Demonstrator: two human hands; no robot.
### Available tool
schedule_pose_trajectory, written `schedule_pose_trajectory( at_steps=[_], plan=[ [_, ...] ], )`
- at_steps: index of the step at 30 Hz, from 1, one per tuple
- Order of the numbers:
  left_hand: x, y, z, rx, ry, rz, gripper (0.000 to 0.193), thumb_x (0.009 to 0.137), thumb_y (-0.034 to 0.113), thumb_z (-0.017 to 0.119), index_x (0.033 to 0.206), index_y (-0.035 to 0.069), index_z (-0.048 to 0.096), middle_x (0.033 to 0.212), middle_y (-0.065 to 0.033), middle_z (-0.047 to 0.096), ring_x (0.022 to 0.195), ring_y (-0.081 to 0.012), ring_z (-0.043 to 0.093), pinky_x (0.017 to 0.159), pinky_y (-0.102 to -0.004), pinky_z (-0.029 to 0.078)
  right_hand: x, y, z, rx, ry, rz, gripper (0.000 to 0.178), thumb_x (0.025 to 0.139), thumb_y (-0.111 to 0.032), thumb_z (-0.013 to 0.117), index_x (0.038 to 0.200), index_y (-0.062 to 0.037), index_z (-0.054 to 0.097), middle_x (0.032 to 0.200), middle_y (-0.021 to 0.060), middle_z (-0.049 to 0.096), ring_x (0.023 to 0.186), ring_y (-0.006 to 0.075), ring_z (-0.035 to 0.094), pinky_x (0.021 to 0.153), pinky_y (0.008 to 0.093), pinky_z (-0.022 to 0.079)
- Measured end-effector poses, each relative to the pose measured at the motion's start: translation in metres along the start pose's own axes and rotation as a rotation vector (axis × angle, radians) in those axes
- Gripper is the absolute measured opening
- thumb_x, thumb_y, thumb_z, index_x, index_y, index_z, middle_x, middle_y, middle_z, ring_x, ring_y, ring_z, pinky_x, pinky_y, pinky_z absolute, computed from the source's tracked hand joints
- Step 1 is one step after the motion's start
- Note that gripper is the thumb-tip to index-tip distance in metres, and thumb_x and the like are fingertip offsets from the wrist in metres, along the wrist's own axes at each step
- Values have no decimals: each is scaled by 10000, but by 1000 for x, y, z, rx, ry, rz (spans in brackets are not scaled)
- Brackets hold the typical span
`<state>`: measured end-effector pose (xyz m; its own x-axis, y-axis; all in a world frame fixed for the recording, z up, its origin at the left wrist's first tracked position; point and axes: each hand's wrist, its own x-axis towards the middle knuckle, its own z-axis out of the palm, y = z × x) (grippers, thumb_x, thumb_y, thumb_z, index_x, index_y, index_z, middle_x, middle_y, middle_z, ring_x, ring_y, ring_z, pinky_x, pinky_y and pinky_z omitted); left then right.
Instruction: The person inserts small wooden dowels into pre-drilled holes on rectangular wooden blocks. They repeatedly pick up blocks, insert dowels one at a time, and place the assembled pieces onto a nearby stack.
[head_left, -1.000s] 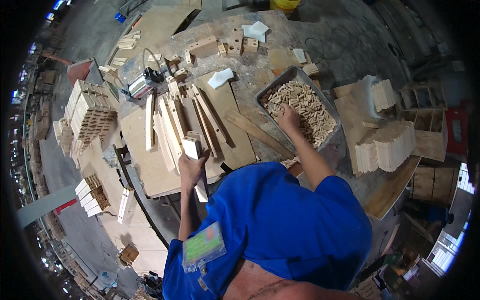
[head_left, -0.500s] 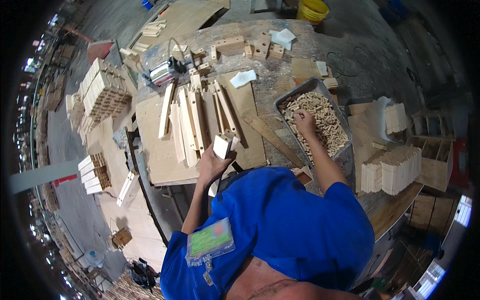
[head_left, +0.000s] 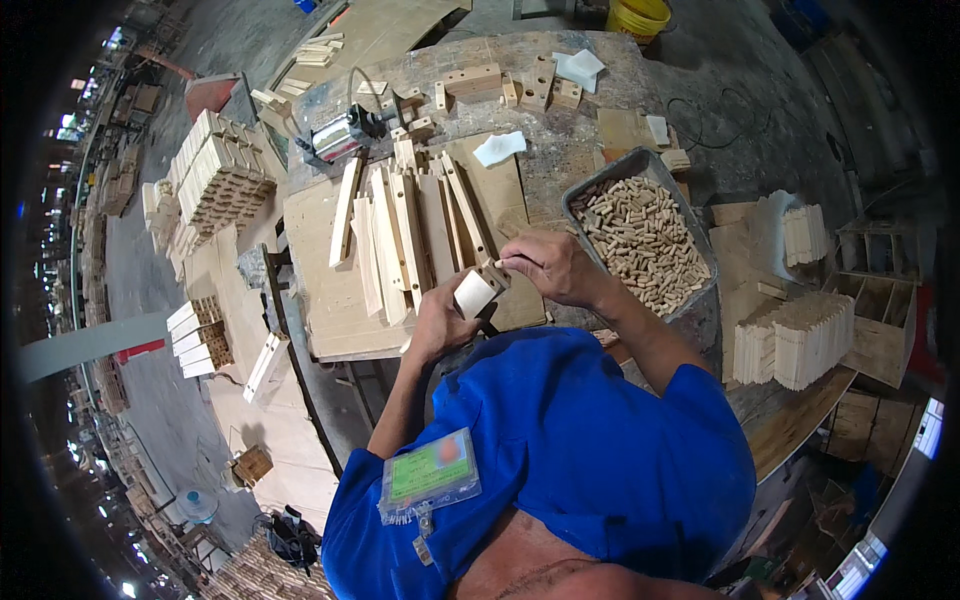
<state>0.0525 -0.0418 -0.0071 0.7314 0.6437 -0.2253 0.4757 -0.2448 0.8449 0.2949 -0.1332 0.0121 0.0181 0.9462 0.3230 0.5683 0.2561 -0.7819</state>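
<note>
My left hand (head_left: 440, 322) is closed around a pale wooden bar (head_left: 476, 291), its drilled end turned up near the front edge of the bench. At that end my right hand (head_left: 552, 265) pinches a small wooden dowel (head_left: 499, 265), mostly hidden by the fingers, against or just over the bar's end. Right of this hand stands a grey tray (head_left: 713, 262) full of loose wooden dowels (head_left: 640, 240). Several long wooden bars with holes (head_left: 402, 235) lie in a loose heap on cardboard (head_left: 330, 315), beyond my left hand.
A metal cylinder-shaped tool (head_left: 340, 135) with a hose lies past the heap. Drilled blocks (head_left: 472, 80) and white foam pieces (head_left: 499, 149) are scattered on the bench. Bar stacks stand at left (head_left: 225, 175) and right (head_left: 800, 340). A yellow bucket (head_left: 638, 18) is at the far edge.
My right hand has left the dowel tray and moved left to the end of the bar, a dowel between its fingers. The left hand still holds the bar.
</note>
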Motion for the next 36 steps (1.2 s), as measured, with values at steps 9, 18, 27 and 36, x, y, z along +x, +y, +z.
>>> schedule_pose_trajectory(
  at_steps=[9, 18, 27, 36],
  plan=[
    [-5, -3, 0, 187, -13, 113, 679, 744, 156, 861, 1393, 110, 666, 1108, -222, 766, 1016, -412, 751, 889, -466, 604, -14, -5, 2, 47, -21, 105, 138, 988, -159, 703, 1033, -28, 702, 901, 172, 714, 848, 380, 709, 750, 461, 551],
    [5, 6, -5, 248, -99, 112, 696, 750, 178, 858, 1414, 141, 651, 1162, -214, 752, 1028, -415, 741, 886, -478, 601, -24, -16, 6, 81, 110, 224, 111, 991, -128, 709, 1019, -21, 696, 886, 179, 716, 839, 367, 720, 732, 449, 553],
    [2, 3, 4, 289, -106, 86, 773, 707, 173, 900, 1434, 175, 637, 1186, -198, 755, 1064, -435, 727, 924, -484, 590, -37, -13, 22, 257, 131, 502, 149, 1022, -152, 680, 1003, -5, 690, 790, 137, 702, 708, 256, 701, 670, 399, 548],
    [-2, -24, 17, 103, -6, 45, 627, 774, 203, 872, 1346, 51, 665, 1089, -221, 764, 987, -404, 759, 881, -466, 600, -46, 57, 16, 842, 214, 856, 306, 1108, -295, 614, 1238, -34, 705, 915, 7, 700, 692, 85, 648, 587, 260, 540]
  ],
)
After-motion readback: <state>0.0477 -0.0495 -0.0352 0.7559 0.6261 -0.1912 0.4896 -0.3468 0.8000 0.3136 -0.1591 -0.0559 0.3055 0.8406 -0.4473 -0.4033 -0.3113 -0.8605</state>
